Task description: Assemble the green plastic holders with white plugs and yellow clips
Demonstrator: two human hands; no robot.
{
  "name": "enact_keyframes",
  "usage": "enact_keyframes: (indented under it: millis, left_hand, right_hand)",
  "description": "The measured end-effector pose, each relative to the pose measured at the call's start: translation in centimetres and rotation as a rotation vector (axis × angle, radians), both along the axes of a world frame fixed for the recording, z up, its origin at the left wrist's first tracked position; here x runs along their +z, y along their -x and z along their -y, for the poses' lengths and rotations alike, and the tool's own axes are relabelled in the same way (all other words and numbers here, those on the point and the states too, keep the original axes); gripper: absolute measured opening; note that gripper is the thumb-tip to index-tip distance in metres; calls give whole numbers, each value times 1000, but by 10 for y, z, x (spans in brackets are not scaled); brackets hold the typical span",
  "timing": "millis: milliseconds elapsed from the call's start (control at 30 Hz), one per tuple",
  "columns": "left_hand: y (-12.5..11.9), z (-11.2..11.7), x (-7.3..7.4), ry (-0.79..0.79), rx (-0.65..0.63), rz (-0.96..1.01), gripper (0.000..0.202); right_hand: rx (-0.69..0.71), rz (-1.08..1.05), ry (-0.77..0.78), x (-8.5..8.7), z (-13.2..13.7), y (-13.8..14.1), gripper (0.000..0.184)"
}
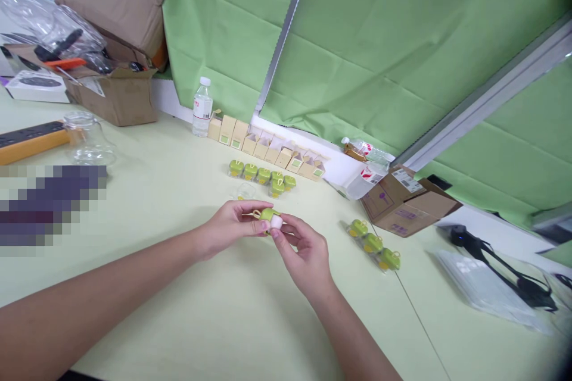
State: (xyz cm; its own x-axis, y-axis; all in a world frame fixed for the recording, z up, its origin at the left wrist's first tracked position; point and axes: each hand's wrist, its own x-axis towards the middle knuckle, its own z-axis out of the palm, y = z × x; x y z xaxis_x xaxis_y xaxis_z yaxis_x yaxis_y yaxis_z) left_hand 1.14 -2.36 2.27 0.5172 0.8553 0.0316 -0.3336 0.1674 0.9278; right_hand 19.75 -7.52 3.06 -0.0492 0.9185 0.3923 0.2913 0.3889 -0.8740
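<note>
OK, both hands are up over the pale green desk (pixel 214 321), mid-view. Left hand (pixel 229 223) has its grip closed on a small, glossy green case with a loop (pixel 267 213), thumb on the near side, fingers behind; loop end points left. Right hand (pixel 308 253) has its grip pinching a small, rounded white piece (pixel 276 222) against the case's right side. Can't tell if the piece is attached or just pressed there.

Just beyond the hands: clear plastic shell with a yellow spot (pixel 245 192), sitting on the desk. Past that, a row of clear containers with green looped lids (pixel 263 175), five across plus one in front near the right end. Three more green-lidded clear containers (pixel 372 243) run diagonally off to the right.

Behind the row: line of small cream cardboard boxes (pixel 262 147), several with green squares on the front. Clear plastic bottle with a white cap (pixel 202 110) stands upright at the line's left end. Brown cardboard box (pixel 404 205) sits beyond the diagonal three.
</note>
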Motion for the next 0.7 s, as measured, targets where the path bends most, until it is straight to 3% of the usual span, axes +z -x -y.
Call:
enact_keyframes:
  millis: [700]
  left_hand:
    - [-2,5,5,95,-16,56,53]
  right_hand:
    - [-32,-10,-46,3,4,2,28]
